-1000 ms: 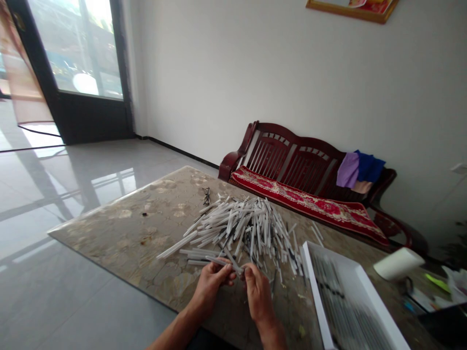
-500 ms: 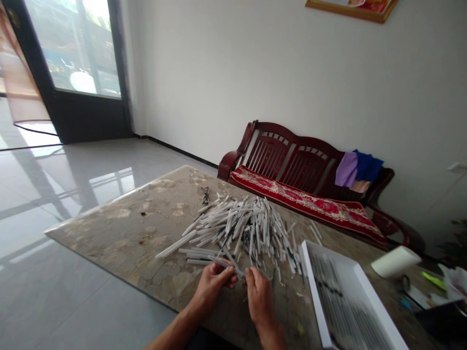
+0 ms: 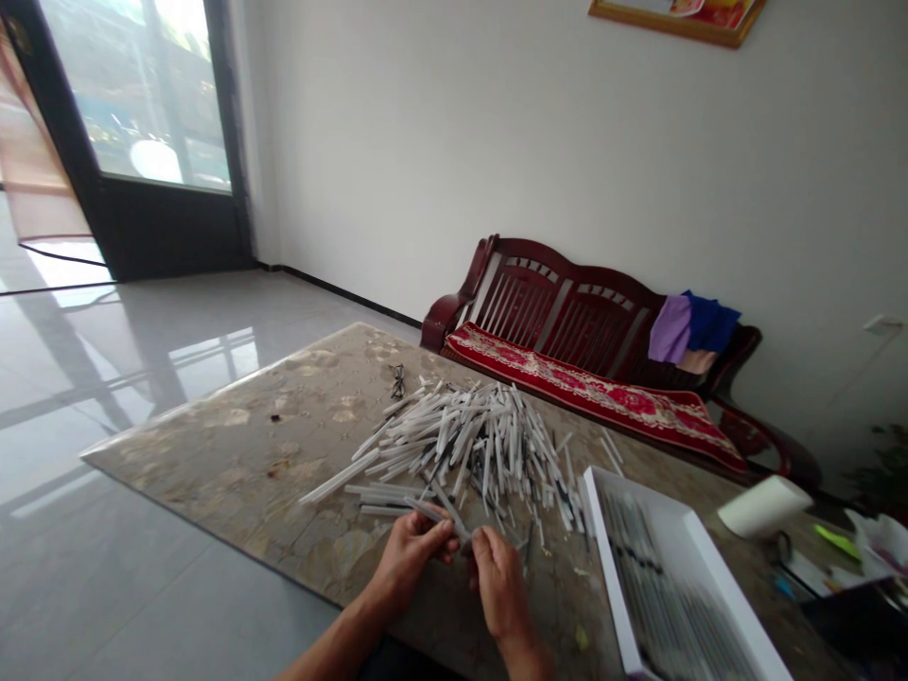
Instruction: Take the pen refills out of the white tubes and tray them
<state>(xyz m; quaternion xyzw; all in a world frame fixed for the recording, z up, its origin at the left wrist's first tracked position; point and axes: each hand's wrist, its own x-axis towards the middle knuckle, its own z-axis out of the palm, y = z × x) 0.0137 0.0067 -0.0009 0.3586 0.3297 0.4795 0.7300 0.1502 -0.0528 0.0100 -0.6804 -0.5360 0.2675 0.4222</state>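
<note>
Close together at the near side of the table, my left hand (image 3: 412, 549) and my right hand (image 3: 499, 577) work on thin whitish tubes (image 3: 448, 511). Fingers of the left hand are closed round the tubes, which stick out up and to the left. Thumb and fingers of the right hand pinch at their lower right end; what exactly lies between them is hidden. Just beyond the hands is a large loose pile of thin whitish tubes (image 3: 468, 430), some with dark parts. To the right stands a white box (image 3: 699, 544) holding rows of thin grey rods with dark bands.
Glasses (image 3: 398, 380) lie behind the pile on the patterned table (image 3: 234, 445). A white roll (image 3: 764, 506) and a green item (image 3: 837, 542) are at the right. Beyond the table stands a dark red wooden bench (image 3: 567, 293) with cloths over its back.
My right hand has shifted slightly left, closer to my left hand and the tubes' end. My left hand stays almost in place.
</note>
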